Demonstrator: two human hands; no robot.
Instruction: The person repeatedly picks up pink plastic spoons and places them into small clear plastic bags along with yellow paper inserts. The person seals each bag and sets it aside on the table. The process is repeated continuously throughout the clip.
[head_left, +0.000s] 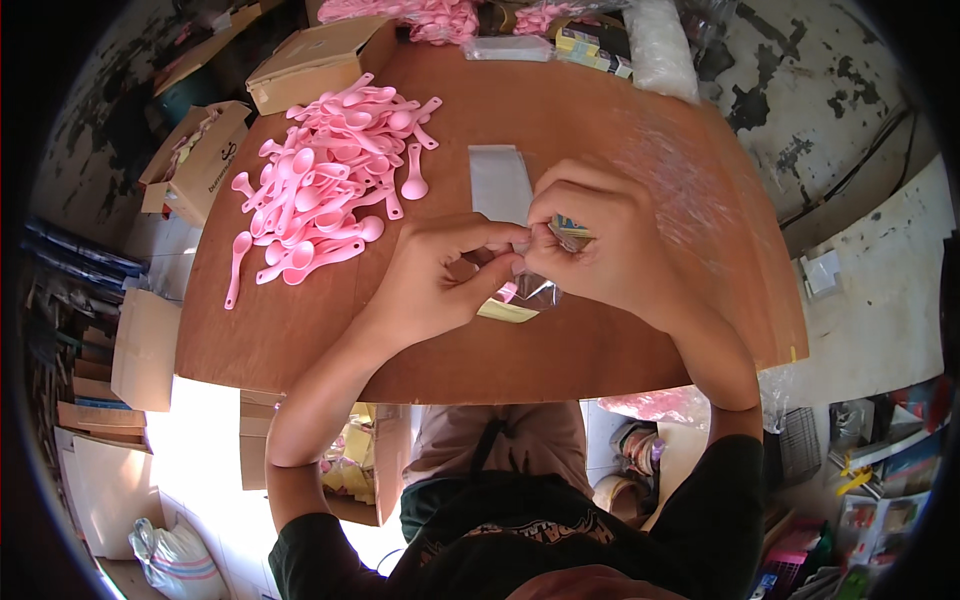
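Note:
Near the middle of the brown table, my left hand [440, 268] and my right hand [600, 235] meet, both closed in a pinch. Between their fingertips is the top of a small clear plastic bag [540, 294]. Inside it a bit of pink, seemingly a spoon [506, 292], and a pale yellow card [508, 312] show below my fingers. A small colourful printed piece [570, 228] pokes out of my curled right fingers; its kind is unclear. Just beyond my hands lies a whitish stack of flat plastic bags [497, 180], partly hidden by my right hand.
A heap of pink spoons [330, 180] covers the table's left side. Cardboard boxes [320, 65] stand at the far left. Loose clear plastic wrappers [680, 180] lie on the right. Along the back are a roll of bubble wrap [660, 50] and small yellow packs [592, 50].

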